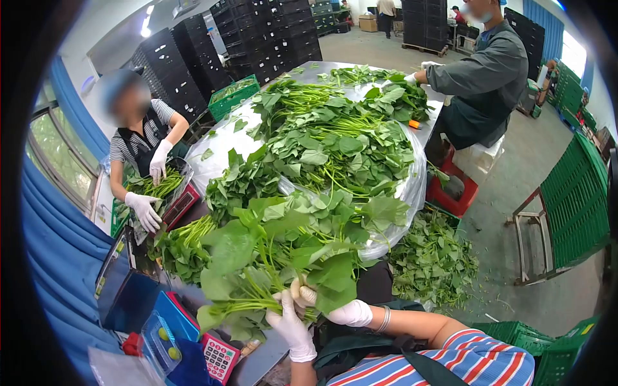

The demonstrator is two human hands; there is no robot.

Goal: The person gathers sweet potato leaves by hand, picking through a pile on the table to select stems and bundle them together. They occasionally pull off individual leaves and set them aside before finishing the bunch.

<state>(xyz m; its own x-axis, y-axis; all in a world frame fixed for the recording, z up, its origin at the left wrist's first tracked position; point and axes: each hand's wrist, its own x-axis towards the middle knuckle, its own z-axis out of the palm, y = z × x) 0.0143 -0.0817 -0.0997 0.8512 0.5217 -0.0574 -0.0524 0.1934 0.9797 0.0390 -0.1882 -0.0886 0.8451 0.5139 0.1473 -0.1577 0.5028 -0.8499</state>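
Both my hands wear white gloves and meet at a bunch of leafy green stems (257, 283) near the bottom centre. My left hand (291, 325) is closed around the stems from below. My right hand (335, 307), its fingertips partly behind leaves, is closed on the same bunch from the right. Broad leaves of the bunch spread up and to the left. Just beyond lies a large heap of leafy greens (341, 141) on the metal table (222, 148), with clear plastic film (417, 186) along its right side.
At left a co-worker's gloved hands (145, 209) hold greens by a red-edged scale (182, 204). Another person (483, 77) works at the back right. A pink calculator (219, 359) and blue tray (161, 344) sit lower left. Loose greens (434, 260) pile at right.
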